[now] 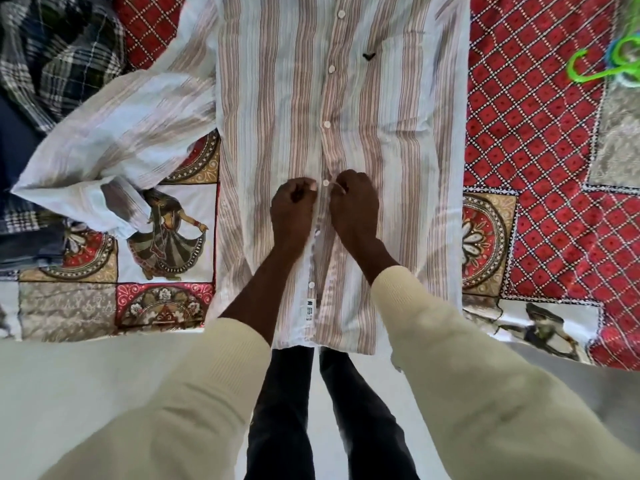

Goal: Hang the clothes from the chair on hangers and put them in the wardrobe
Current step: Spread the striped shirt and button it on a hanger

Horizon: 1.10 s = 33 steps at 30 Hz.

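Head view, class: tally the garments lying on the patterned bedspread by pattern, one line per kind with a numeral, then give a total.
Striped white and brown button-up shirt: 1
Dark checked plaid garment: 1
Total: 2

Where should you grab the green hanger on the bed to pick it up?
Probably the hook of the green hanger, coming from above. It lies flat on the red bedspread with its curved hook pointing toward the striped shirt, free of cloth; the rest runs out of view.
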### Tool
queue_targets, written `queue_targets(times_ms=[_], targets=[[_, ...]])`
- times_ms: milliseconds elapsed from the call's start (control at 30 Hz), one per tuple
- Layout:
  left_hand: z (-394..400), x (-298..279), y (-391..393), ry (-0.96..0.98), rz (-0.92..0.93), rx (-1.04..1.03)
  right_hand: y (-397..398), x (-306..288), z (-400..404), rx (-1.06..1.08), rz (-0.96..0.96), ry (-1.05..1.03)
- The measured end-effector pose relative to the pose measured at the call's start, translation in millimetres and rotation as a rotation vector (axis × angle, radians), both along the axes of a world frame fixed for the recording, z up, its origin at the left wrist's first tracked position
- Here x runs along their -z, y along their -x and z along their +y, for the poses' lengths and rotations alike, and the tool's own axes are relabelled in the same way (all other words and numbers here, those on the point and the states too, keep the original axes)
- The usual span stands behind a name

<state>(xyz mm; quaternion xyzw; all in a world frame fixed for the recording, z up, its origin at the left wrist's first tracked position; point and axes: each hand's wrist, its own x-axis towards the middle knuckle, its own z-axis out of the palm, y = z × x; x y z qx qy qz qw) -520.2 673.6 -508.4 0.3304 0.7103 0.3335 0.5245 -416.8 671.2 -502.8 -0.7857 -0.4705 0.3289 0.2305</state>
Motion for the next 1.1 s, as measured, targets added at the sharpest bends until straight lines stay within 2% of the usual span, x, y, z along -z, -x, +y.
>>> queue_targets(times_ms=[167, 267, 433, 567, 767, 1100], targets=[[12, -7, -12, 0.022, 0.095, 0.052, -5, -11, 0, 0.145, 0.126, 0.002], [17, -7, -17, 0.045, 0.103, 0.016, -9, -10, 7, 0.215, 0.214, 0.081], [17, -5, -24, 0.075, 0.155, -0.016, -18, -9, 14, 0.275, 0.509, 0.205], [20, -8, -17, 0.127, 0.064, -0.015, -12, -10, 17, 0.322, 0.606, 0.231], [21, -7, -10, 0.172, 0.0, -0.039, -2, -4, 18, 0.429, 0.618, 0.243], [20, -5, -16, 0.173, -0.025, -0.095, -3, -6, 12, 0.438, 0.703, 0.195]])
